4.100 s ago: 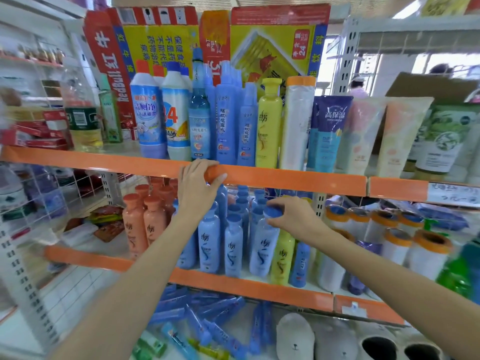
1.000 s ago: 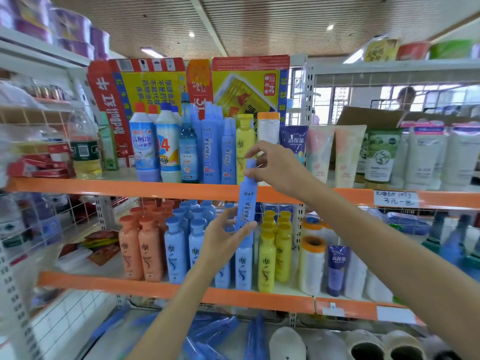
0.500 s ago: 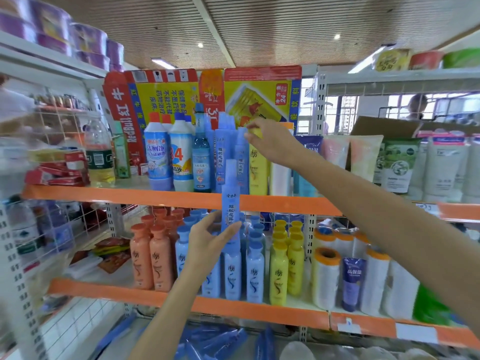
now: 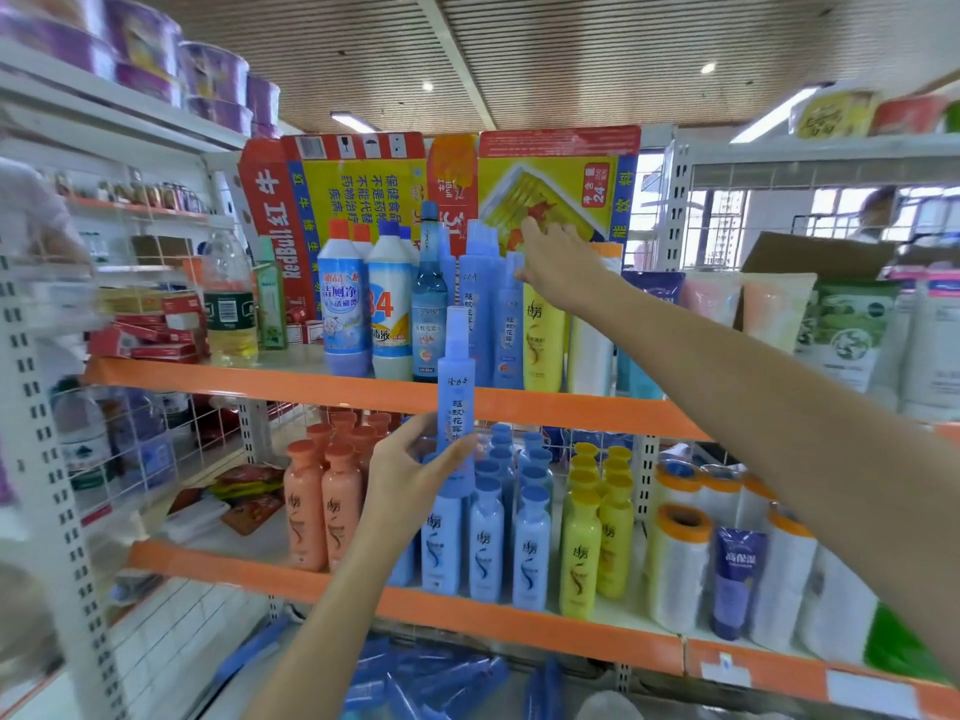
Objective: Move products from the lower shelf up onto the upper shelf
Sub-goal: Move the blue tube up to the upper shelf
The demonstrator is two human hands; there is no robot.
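My left hand (image 4: 410, 467) grips a tall slim blue spray bottle (image 4: 456, 387) by its lower part and holds it upright in front of the orange edge of the upper shelf (image 4: 270, 379). My right hand (image 4: 558, 259) reaches above the upper shelf with fingers apart, touching the tops of the blue spray bottles (image 4: 506, 324) and a yellow bottle (image 4: 543, 340) standing there. It holds nothing. On the lower shelf (image 4: 363, 597) stand rows of orange bottles (image 4: 322, 506), blue bottles (image 4: 485, 543) and yellow bottles (image 4: 582, 558).
Cleaner bottles (image 4: 343, 304) and a flattened Red Bull carton (image 4: 363, 184) stand at the back of the upper shelf. Tubes (image 4: 774, 304) fill its right part. Film rolls (image 4: 680, 563) stand at the lower right. Loose blue tubes (image 4: 431, 678) lie on the bottom shelf. A white upright (image 4: 47, 459) stands at left.
My right hand let go of the spray bottle's top and went up to the bottles on the upper shelf. My left hand keeps the bottle, held a little further left.
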